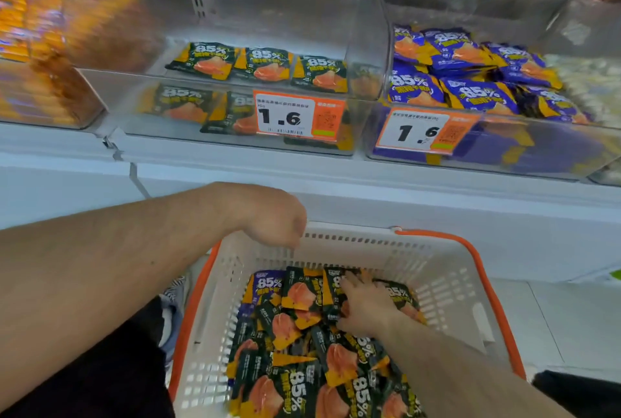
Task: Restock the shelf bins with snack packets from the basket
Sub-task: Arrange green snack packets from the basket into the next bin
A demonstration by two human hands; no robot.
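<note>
A white basket (447, 286) with orange handles sits low in front of me, full of dark green snack packets (295, 380); one purple packet (267, 283) lies at its far left. My right hand (364, 305) is down in the basket, fingers curled over a dark green packet (331, 296) near the far wall with the thumb at its lower edge. My left hand (274, 219) bends down over the basket's far left rim, fingers curled onto it with their tips hidden. Above, the middle clear bin (366, 48) holds a thin layer of green packets (260, 65).
The right bin (487, 162) is heaped with purple packets (470, 81). A blurred bin of orange packets (40, 48) stands at the left. Price tags reading 1.6 (285, 115) hang on the bin fronts. The white shelf ledge (336, 179) juts out above the basket.
</note>
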